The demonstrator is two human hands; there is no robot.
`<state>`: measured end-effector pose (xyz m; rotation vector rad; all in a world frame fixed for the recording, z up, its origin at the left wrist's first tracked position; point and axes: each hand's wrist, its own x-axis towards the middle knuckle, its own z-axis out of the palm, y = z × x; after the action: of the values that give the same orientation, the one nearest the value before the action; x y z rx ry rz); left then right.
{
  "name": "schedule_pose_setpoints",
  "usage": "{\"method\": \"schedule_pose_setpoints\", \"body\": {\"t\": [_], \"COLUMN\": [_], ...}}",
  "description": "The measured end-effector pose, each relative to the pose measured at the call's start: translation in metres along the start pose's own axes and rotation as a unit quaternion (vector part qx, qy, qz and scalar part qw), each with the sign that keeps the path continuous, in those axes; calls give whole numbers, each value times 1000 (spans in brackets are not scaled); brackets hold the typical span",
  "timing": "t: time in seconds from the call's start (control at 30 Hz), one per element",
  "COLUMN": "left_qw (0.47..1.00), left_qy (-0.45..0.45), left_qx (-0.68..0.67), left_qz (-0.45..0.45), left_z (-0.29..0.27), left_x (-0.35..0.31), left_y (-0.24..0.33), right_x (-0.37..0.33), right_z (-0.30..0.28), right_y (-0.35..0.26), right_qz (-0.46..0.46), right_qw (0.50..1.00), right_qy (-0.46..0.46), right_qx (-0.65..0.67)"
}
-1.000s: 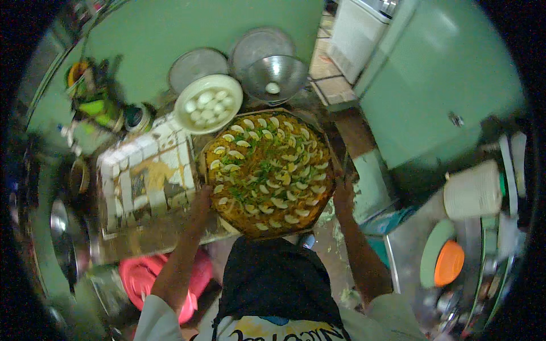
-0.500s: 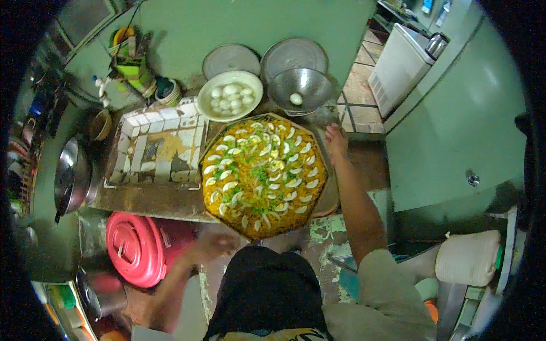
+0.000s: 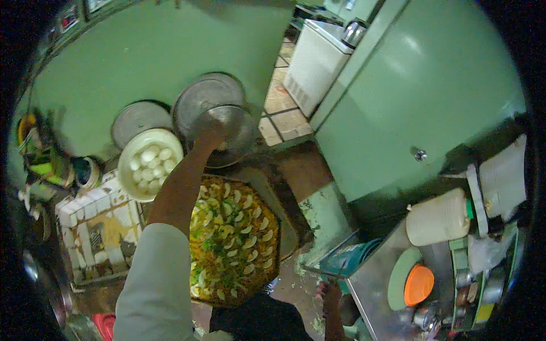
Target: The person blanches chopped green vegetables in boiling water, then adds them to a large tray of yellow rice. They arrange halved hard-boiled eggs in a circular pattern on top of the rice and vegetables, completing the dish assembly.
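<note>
My left arm stretches up across the octagonal tray [image 3: 278, 238]. My left hand [image 3: 211, 132] is inside the grey metal bowl [image 3: 242, 133], its fingers blurred, so I cannot make out whether they hold anything. The tray carries yellow noodles [image 3: 227, 256] with egg slices and chopped greens; my forearm covers its left side. Beside my forearm stands a cream basin [image 3: 123, 165] of whole peeled eggs [image 3: 151, 170]. My right hand [image 3: 330, 292] hangs low beside the metal table, dark and indistinct.
Two round grey lids [image 3: 207, 94] lean against the green wall. A tiled sink [image 3: 102, 233] lies left of the tray. At right, a metal table [image 3: 375, 284] holds an orange bowl [image 3: 419, 285] and a cream jug [image 3: 438, 219]. A green door [image 3: 392, 119] stands behind.
The view has swung right. My left hand has gone from below the tray into the metal bowl. My right hand has left the tray's right side and dropped low near the metal table.
</note>
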<state>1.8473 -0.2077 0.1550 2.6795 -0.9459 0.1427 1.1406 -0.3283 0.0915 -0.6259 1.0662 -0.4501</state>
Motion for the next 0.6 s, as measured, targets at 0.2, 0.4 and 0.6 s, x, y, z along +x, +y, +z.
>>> {"method": "schedule_pose_setpoints", "body": {"t": [0.2,0.4,0.6], "left_qw": [965,695,498], "left_qy": [-124,-99,-53], "left_qx": [-126,-706,-861], "left_qz": [-194,-91,-94], "left_z": [51,-39,-153], "left_x": [22,-59,-233], "left_y": [5,24,98], "right_x": [-83,-40,-23], "right_z": [22,97,209], "right_y": [13,-22,-45], "right_qz": [-46,-86,-539], "right_qw": [976,965,619], "right_qy": [211,150,-122], "right_qx": [-2,-198,-558]}}
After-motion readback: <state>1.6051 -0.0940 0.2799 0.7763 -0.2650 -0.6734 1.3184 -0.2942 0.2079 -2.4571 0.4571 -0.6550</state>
